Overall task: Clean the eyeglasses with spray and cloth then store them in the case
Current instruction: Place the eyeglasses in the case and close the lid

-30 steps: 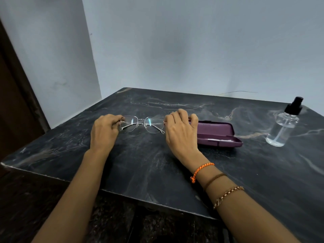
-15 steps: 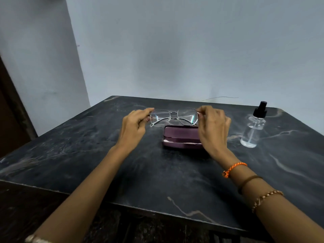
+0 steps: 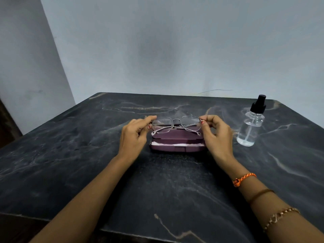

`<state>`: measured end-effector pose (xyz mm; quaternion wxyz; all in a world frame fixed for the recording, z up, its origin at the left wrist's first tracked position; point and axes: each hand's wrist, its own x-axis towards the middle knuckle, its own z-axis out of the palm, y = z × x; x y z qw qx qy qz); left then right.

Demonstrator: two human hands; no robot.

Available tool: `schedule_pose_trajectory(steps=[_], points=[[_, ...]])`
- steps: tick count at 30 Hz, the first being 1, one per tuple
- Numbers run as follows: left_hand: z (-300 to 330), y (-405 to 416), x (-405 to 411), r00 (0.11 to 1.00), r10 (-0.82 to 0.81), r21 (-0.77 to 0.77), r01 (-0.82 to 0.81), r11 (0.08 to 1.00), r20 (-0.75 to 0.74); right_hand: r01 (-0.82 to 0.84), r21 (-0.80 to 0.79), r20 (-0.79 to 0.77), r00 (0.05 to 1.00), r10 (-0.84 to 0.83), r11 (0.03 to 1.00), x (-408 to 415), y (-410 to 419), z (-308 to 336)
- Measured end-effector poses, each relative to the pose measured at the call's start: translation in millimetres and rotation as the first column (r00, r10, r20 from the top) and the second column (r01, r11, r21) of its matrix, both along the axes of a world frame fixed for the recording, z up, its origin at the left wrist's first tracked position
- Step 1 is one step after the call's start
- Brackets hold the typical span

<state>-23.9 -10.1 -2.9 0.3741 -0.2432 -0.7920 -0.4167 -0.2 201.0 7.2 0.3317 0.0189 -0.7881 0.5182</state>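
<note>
Thin metal-framed eyeglasses point(image 3: 176, 124) with folded temples hang just above the open purple case point(image 3: 177, 143). My left hand point(image 3: 135, 133) pinches the frame's left end, and my right hand point(image 3: 216, 133) pinches its right end. The case lies on the dark marble table point(image 3: 157, 186) with its lid back, and a strip of pale cloth point(image 3: 168, 143) shows inside it. A clear spray bottle point(image 3: 250, 126) with a black nozzle stands upright to the right of my right hand, apart from it.
The table's near edge runs across the bottom of the view, with a dark floor below. A pale wall rises behind the far edge. A dark door frame point(image 3: 7, 120) stands at the left.
Both hands carried the eyeglasses from left of the case to directly above it. The glasses sit lower over the case than half a second ago.
</note>
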Motion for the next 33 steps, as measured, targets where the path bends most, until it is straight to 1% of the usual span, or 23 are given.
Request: schedule_pose_trajectory(steps=[2, 6, 9, 13, 18, 23, 26, 33], points=[[0, -1, -2, 0.999, -0.003, -0.002, 0.003, 1.0, 0.04, -0.05, -0.04, 0.045, 0.998, 0.051, 0.998, 2, 1, 0], [-1, 2, -3, 0.999, 0.009, -0.105, -0.004, 0.994, 0.05, -0.075, -0.089, 0.135, 0.987, 0.087, 0.993, 1, 11, 0], [-1, 3, -3, 0.997, 0.013, -0.158, 0.0, 0.987, 0.079, -0.098, -0.044, 0.207, 0.973, 0.105, 0.994, 1, 18, 2], [-1, -4, -1, 0.996, 0.003, -0.199, 0.016, 0.98, 0.094, -0.169, -0.045, 0.222, 0.959, 0.175, 0.985, 7, 22, 7], [-2, -7, -1, 0.988, 0.0, -0.241, 0.038, 0.97, 0.153, -0.169, 0.071, 0.253, 0.956, 0.146, 0.983, 13, 28, 10], [0, -9, 2, 0.992, 0.012, -0.277, 0.023, 0.961, 0.122, -0.19, 0.189, 0.324, 0.938, 0.122, 0.963, 16, 29, 11], [1, -8, 4, 0.993, 0.036, -0.295, -0.001, 0.956, 0.113, -0.193, 0.271, 0.326, 0.94, 0.099, 0.943, 18, 30, 12], [3, -7, 6, 0.991, 0.036, -0.319, 0.008, 0.948, 0.132, -0.22, 0.346, 0.358, 0.929, 0.088, 0.912, 17, 32, 12]])
